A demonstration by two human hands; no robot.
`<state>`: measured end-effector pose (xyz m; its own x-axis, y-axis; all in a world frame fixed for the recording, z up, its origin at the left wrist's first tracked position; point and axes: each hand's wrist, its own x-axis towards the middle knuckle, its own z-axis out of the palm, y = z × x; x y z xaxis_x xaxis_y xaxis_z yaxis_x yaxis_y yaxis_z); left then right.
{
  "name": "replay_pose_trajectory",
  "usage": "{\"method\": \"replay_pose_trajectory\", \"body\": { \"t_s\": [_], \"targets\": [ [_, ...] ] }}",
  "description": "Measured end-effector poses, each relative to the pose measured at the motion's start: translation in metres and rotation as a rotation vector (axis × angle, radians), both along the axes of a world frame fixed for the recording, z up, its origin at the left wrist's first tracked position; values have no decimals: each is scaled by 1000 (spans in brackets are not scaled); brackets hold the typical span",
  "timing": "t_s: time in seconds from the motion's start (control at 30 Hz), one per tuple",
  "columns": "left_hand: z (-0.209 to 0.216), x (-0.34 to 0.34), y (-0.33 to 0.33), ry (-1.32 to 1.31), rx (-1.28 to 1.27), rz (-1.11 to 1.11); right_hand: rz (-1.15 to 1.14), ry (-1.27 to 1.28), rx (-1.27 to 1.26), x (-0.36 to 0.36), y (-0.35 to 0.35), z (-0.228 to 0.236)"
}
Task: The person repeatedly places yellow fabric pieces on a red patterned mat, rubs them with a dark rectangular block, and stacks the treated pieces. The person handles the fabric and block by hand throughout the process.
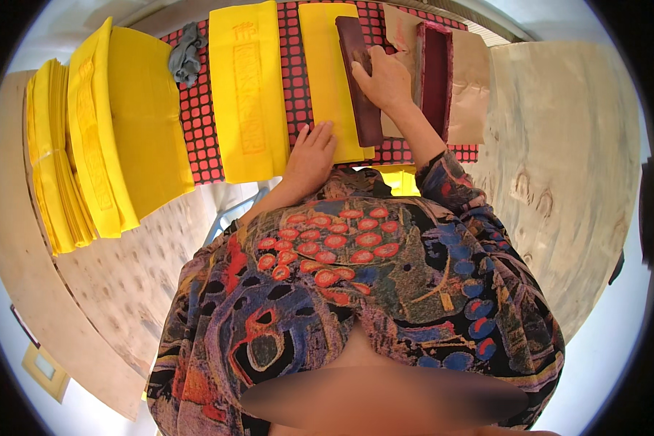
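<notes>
My right hand (385, 78) grips a long dark-maroon stamp block (361, 94) near the middle of its back. The block lies along the right part of a folded yellow sheet (327, 80); I cannot tell whether it touches the sheet. On that sheet's near left edge my left hand (311, 156) rests flat, fingers stretched out and holding nothing. Just right of my right hand is a long, narrow ink tray (436, 83) with a dark-red inside and stained rim. Left of my left hand lies another yellow sheet (227, 109) with red stamped marks.
The tray stands on brown paper (472, 94). Beneath the sheets lies a red-and-black checked mat (199, 120). A crumpled grey cloth (187, 54) sits on it. Farther left are a large folded yellow sheet (142, 109) and a yellow stack (54, 160) on a wooden table (559, 167).
</notes>
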<state>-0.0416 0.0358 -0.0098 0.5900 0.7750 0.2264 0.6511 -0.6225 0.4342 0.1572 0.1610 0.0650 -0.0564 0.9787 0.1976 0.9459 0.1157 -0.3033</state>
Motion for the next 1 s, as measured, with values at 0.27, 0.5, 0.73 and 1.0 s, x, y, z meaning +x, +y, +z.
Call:
{"method": "replay_pose_trajectory", "body": {
  "t_s": [0.27,0.5,0.73,1.0],
  "targets": [
    [0,4,0,-32,21,-18,-17,-44,-41,1,18,-8],
    [-2,6,1,16,-20,-14,-6,-59,-32,-1,19,-5],
    [-1,8,0,24,-10,-11,-11,-67,-48,-4,21,-6],
    [0,9,2,35,31,-3,-7,-83,5,0,27,-20]
  ]
}}
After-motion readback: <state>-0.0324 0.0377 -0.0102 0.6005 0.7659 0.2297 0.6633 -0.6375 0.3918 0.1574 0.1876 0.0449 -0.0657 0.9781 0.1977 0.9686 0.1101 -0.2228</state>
